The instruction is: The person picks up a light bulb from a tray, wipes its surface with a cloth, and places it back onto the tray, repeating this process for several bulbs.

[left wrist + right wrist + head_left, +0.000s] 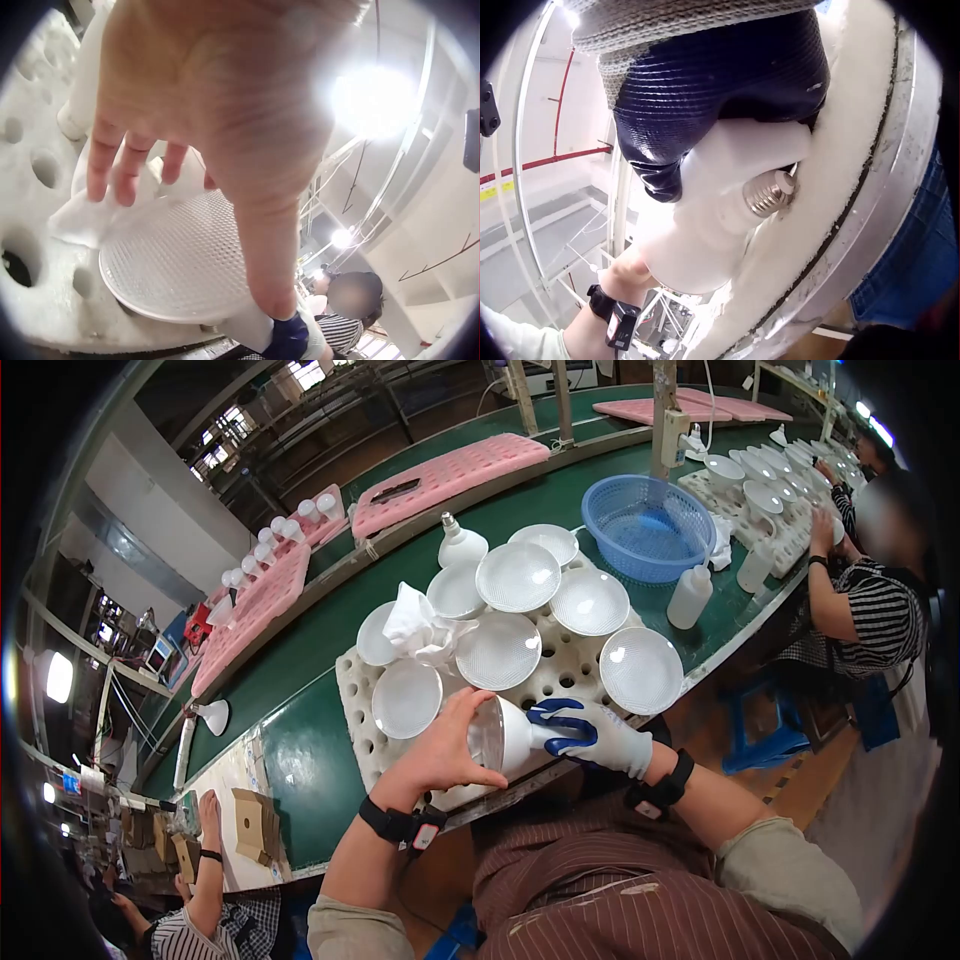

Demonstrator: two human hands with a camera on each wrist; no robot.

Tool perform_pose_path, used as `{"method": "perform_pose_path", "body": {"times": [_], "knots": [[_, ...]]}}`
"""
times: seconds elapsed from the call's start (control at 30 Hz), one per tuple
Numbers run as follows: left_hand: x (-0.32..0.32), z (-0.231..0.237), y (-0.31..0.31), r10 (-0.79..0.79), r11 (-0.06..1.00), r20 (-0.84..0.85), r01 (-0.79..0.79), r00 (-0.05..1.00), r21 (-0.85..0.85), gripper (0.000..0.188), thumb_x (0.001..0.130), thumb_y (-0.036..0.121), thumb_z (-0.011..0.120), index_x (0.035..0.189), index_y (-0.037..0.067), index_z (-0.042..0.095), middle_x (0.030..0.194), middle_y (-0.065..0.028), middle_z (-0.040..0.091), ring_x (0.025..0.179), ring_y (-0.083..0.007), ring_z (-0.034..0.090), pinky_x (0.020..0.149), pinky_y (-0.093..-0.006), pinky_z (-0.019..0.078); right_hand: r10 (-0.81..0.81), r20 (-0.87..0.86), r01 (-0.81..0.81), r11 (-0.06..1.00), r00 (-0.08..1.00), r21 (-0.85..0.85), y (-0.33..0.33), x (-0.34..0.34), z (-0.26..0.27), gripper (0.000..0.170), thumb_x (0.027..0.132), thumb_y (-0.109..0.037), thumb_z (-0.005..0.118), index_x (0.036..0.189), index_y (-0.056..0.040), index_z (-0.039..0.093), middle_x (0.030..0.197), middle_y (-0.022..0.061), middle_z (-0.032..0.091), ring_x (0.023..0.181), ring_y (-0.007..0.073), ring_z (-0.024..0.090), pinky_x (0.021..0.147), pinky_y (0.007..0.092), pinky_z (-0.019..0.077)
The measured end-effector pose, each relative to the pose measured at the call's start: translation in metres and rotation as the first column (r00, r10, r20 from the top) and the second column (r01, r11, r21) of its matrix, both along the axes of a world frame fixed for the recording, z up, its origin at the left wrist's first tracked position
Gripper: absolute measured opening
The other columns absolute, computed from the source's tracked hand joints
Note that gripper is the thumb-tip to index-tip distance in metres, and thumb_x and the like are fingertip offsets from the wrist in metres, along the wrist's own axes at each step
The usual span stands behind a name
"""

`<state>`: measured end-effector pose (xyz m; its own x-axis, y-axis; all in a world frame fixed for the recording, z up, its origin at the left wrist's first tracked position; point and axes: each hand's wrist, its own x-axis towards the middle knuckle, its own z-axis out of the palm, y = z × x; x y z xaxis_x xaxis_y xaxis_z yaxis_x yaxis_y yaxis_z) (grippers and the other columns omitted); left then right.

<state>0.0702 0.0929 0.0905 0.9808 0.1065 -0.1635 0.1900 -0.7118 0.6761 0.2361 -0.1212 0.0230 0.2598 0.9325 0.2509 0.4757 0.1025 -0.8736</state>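
Note:
In the head view, my gloved right hand [595, 735] grips a white lamp [515, 736] by its narrow neck. The blue-coated fingers [656, 142] curl round it in the right wrist view, beside the metal screw base [769, 193]; a smooth white piece there cannot be told clearly. My bare left hand [440, 755] lies at the lamp's wide end, thumb and fingers spread. Seen in the left wrist view, the left fingers [112, 165] hang slightly bent over a ribbed lens [180, 259], and the thumb reaches near the blue glove [289, 337].
A holed tray [355, 705] holds several white lamps [518, 576] and a crumpled cloth [420, 628]. Behind it are a blue basket [640, 555] and a plastic bottle [690, 598]. Pink trays [440, 480] line the far side. Other people work left and right [885, 600].

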Motion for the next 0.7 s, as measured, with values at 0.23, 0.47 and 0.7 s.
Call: {"method": "perform_pose_path", "body": {"times": [0.23,0.47,0.7], "knots": [[-0.008,-0.016,-0.019,0.123,0.968,0.116,-0.093,0.986,-0.234,0.110,0.058,0.034,0.090,0.145,0.005,0.030,0.133,-0.0175,0.045,0.120,-0.0321,0.050,0.104,-0.0413,0.0424,-0.098,0.143,0.089,0.994,0.985,0.067,-0.005,-0.011,0.032,0.052,0.082,-0.021,0.073,0.130,-0.0084,0.058,0.133,0.0156,0.054,0.124,0.0340,0.050,0.104,0.0398,0.0398],[-0.018,-0.017,-0.028,0.226,0.951,0.030,-0.213,0.974,-0.225,0.105,0.061,0.032,0.088,0.146,0.007,0.032,0.133,-0.0208,0.044,0.118,-0.0316,0.051,0.101,-0.0402,0.0435,-0.086,0.522,0.103,0.995,0.848,-0.003,-0.010,-0.017,0.006,0.053,0.085,-0.029,0.066,0.134,-0.0151,0.053,0.136,0.0164,0.049,0.121,0.0369,0.050,0.101,0.0453,0.0409],[-0.012,-0.021,-0.032,0.305,0.906,0.035,-0.279,0.952,-0.317,0.108,0.061,0.033,0.088,0.147,0.006,0.029,0.141,-0.0209,0.040,0.127,-0.0335,0.047,0.106,-0.0408,0.0394,-0.151,0.496,0.113,0.988,0.855,0.104,-0.009,-0.030,0.034,0.055,0.084,-0.034,0.067,0.134,-0.0156,0.053,0.137,0.0152,0.049,0.122,0.0343,0.049,0.101,0.0455,0.0392]]}}
